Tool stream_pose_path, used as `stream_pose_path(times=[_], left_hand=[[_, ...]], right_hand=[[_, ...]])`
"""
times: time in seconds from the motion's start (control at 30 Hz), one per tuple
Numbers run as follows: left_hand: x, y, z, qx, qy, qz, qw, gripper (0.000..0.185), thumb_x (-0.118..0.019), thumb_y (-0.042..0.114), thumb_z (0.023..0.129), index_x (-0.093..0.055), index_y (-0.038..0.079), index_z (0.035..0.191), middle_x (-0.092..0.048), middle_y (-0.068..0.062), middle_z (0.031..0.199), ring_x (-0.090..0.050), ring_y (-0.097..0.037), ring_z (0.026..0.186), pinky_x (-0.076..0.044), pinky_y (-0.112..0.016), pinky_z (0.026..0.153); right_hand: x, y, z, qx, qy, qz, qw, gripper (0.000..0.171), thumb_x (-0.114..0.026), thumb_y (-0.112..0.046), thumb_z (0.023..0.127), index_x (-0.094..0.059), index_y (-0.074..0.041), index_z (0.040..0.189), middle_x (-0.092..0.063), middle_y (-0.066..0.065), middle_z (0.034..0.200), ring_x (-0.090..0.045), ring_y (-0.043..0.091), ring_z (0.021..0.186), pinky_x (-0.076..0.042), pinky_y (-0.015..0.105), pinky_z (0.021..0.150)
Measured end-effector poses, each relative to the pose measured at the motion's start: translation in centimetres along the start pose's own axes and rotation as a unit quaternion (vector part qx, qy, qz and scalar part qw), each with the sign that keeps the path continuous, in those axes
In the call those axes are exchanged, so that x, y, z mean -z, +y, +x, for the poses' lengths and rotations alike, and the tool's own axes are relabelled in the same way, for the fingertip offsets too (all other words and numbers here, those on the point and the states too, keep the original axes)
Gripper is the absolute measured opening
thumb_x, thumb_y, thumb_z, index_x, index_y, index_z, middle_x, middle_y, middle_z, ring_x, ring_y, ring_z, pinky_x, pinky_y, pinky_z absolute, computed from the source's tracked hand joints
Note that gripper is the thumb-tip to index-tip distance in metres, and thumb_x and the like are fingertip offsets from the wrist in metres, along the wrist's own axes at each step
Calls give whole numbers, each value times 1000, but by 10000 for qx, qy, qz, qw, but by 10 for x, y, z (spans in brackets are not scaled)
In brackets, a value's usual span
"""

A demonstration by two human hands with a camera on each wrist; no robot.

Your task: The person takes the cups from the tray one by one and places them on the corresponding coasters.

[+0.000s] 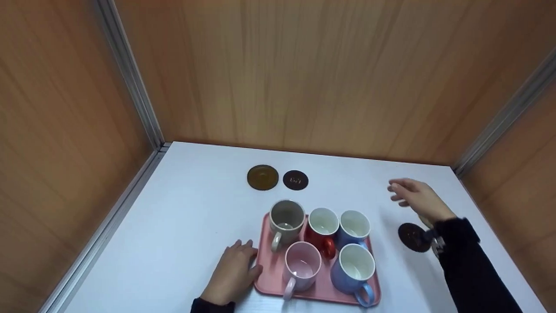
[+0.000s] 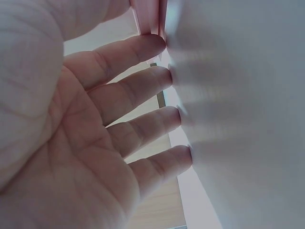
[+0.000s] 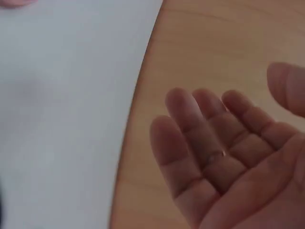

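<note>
On a pink tray (image 1: 271, 280) stand a grey mug (image 1: 280, 224), a red mug (image 1: 313, 237), a pink mug (image 1: 299, 271), a blue mug (image 1: 345, 278) nearer me and another blue mug (image 1: 345, 237) behind it. My left hand (image 1: 232, 271) rests on the table at the tray's left edge, thumb by the rim. In the left wrist view its fingertips (image 2: 178, 155) touch the white surface, palm free. My right hand (image 1: 419, 201) hovers over the table's right side, fingers loosely bent and holding nothing. Close to that wrist lies a dark round coaster (image 1: 410, 237), partly covered by the sleeve.
Behind the tray lie a brown round coaster (image 1: 263, 177) and a smaller dark coaster (image 1: 296, 180) with light marks. Wood-grain panels (image 1: 286, 78) wall the white table (image 1: 173, 217) at the back and both sides, with metal profiles (image 1: 134, 78) at the corners.
</note>
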State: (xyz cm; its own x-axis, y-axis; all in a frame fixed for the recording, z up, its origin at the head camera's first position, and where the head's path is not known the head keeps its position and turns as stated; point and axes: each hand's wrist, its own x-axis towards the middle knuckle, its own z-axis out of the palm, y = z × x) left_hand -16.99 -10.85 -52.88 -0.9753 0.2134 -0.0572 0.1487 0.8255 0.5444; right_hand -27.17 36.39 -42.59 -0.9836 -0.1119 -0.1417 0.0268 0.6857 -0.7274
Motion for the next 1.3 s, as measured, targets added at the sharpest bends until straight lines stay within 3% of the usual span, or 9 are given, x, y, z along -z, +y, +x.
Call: stream_pose_path(times=[0.17,0.27,0.33,0.4,0.5,0.8,1.0,1.3], left_hand=[[2,-8,0,188,-38,21,9998,37,-75,33,85,-72,13,116,-61,-19,137,-46,-45,137,-30,-69,112],[4,-12,1,316,-6,-26,9995,38,-76,33,85,-72,12,116,-60,-19,138,-45,-44,138,-29,-68,113],[4,-13,0,409,-4,-59,9991,39,-76,33,85,-71,11,116,-60,-19,138,-43,-45,139,-28,-67,114],[3,-14,0,475,-23,-80,9988,39,-76,33,85,-71,11,117,-59,-19,139,-42,-44,140,-27,-66,115],[2,-13,0,499,-84,-147,9986,38,-76,33,85,-71,12,116,-58,-19,140,-42,-45,140,-27,-67,115],[6,-12,3,472,-146,-192,9986,37,-76,32,85,-71,14,116,-59,-19,139,-42,-46,139,-27,-69,113],[9,-12,2,201,19,-7,9998,36,-76,30,84,-72,12,115,-61,-21,137,-46,-47,136,-30,-69,111],[6,-13,0,250,2,-64,9997,36,-75,30,85,-72,12,116,-60,-21,138,-45,-47,137,-30,-68,112]], right_hand=[[-20,49,-58,-484,417,810,9947,70,-46,-53,101,-42,1,146,-56,20,140,-66,17,105,-58,29,85],[-32,65,-77,-767,565,1541,9834,70,-49,-52,100,-42,1,145,-63,10,133,-66,14,101,-57,28,84],[-39,73,-83,-904,652,2218,9687,67,-52,-50,99,-44,0,144,-68,2,125,-67,14,101,-57,28,85],[-45,80,-87,-1100,708,2933,9470,63,-54,-48,98,-47,-4,143,-70,-5,121,-67,14,102,-57,28,86],[-54,88,-90,-1336,785,3381,9283,59,-55,-47,98,-49,-6,141,-70,-8,116,-66,12,99,-57,28,85],[-72,95,-87,-1599,1203,2578,9452,64,-59,-50,95,-52,-3,139,-71,-9,113,-67,9,92,-58,26,80],[-75,96,-86,-1591,1290,2472,9471,70,-57,-49,97,-43,1,145,-71,-10,112,-66,6,92,-59,24,80],[-76,90,-86,-1733,1227,1804,9604,66,-56,-48,98,-44,-5,147,-69,0,116,-66,7,92,-57,23,80]])
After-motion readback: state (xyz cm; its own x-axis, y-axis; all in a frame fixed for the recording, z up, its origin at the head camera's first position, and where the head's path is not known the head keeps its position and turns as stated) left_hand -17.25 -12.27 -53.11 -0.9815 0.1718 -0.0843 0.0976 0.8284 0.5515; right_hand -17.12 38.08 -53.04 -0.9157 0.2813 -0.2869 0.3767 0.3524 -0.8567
